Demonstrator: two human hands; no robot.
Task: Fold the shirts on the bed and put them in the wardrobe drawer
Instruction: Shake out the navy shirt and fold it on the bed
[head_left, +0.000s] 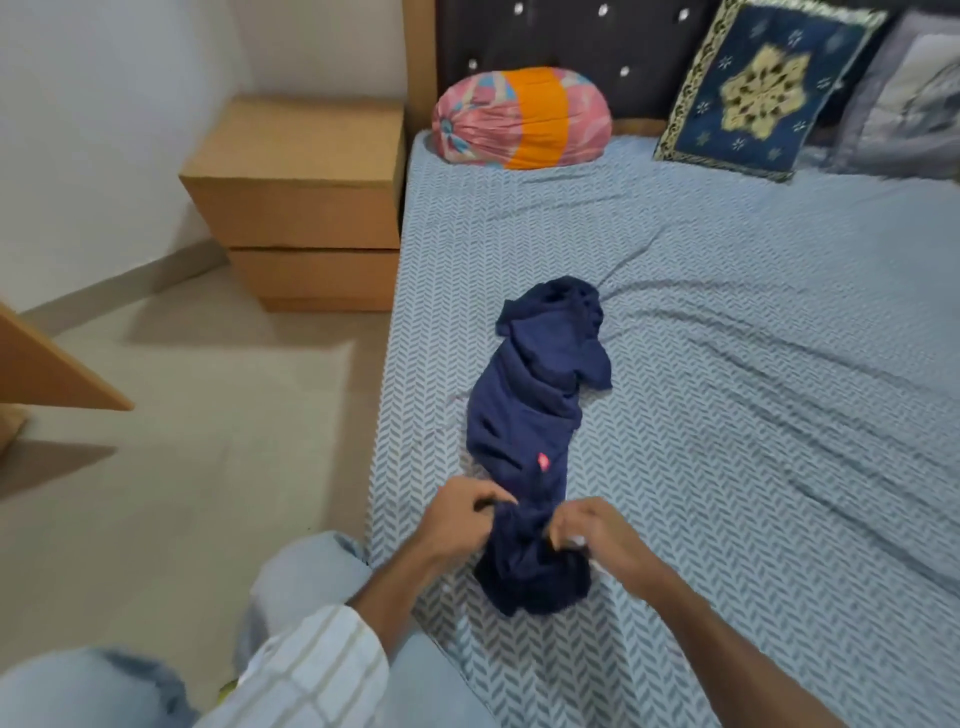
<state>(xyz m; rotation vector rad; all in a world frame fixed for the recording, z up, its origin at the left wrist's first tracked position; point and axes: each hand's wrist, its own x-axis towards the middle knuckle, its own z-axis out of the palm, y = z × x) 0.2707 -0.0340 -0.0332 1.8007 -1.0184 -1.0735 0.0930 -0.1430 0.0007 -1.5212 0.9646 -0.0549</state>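
1. A navy shirt lies bunched in a long, crumpled strip on the bed, running from the near edge toward the far end, closer to the bed's left side than to its middle.
2. A small red tag shows on the shirt, a little beyond the hands.
3. The left hand pinches the near end of the shirt from the left, its fingers curled on the cloth.
4. The right hand grips the same near end from the right, its fingers curled round a fold; the picture is somewhat blurred there.
5. The two hands sit just beside each other with the gathered cloth between them, and the shirt's nearest part hangs in a dark lump under them.
6. The bed carries a pale blue sheet with a zigzag pattern, wrinkled to the right of the shirt.
7. At the far end a pink and orange bolster lies against the dark headboard, with a blue and gold cushion to its right.
8. A wooden bedside cabinet stands on the floor to the left of the bed, touching or nearly touching its side.
9. A striped sleeve covers the left forearm near the bottom edge.
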